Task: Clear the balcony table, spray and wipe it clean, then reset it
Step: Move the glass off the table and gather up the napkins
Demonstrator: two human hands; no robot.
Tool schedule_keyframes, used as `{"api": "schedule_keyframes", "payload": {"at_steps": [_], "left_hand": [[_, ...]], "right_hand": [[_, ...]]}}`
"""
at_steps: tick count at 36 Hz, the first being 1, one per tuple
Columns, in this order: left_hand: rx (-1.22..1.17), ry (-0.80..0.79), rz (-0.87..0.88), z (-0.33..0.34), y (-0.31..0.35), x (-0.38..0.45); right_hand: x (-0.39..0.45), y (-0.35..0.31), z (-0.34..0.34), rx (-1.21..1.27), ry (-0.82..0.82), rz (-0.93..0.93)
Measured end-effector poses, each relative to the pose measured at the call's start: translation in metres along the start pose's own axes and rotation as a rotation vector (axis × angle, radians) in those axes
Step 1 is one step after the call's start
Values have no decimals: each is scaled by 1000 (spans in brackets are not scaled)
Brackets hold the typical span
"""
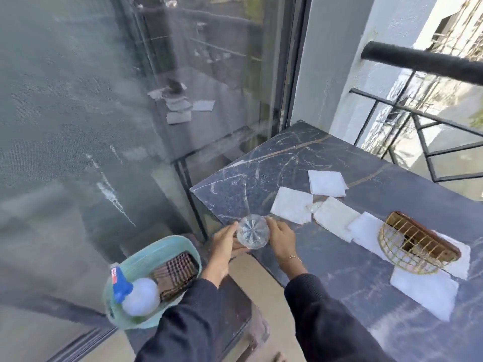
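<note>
I see both hands, left [226, 245] and right [281, 237], cupping a glass [253, 235] at the surface [287, 158] edge; napkins [292, 205] beside.

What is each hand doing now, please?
Left hand: closed around the glass from its left side.
Right hand: closed on the same glass from the right.

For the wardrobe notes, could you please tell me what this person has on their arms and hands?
Both arms wear long dark sleeves that end at the wrists. The left hand and right hand are bare, without gloves. A thin gold bracelet circles the right wrist.
</note>
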State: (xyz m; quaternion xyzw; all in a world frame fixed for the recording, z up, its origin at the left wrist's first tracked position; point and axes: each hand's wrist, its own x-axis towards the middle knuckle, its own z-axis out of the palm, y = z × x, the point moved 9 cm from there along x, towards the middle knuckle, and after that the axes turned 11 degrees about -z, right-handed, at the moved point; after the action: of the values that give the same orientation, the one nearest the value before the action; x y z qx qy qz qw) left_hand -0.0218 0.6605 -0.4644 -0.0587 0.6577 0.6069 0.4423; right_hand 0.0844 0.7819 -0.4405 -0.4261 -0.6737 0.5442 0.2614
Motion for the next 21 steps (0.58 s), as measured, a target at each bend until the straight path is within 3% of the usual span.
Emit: {"api": "schedule_keyframes", "payload": {"at_steps": [10, 16, 21], "left_hand": [[-12, 60, -158, -106, -88, -20], [64, 87, -304, -130, -154, 0], [77, 118, -398, -140, -198, 24]], "right_hand": [[-92, 41, 75, -259, -215, 51], [-112, 109, 104, -382, -291, 193], [-116, 151, 120, -529, -439, 206]]}}
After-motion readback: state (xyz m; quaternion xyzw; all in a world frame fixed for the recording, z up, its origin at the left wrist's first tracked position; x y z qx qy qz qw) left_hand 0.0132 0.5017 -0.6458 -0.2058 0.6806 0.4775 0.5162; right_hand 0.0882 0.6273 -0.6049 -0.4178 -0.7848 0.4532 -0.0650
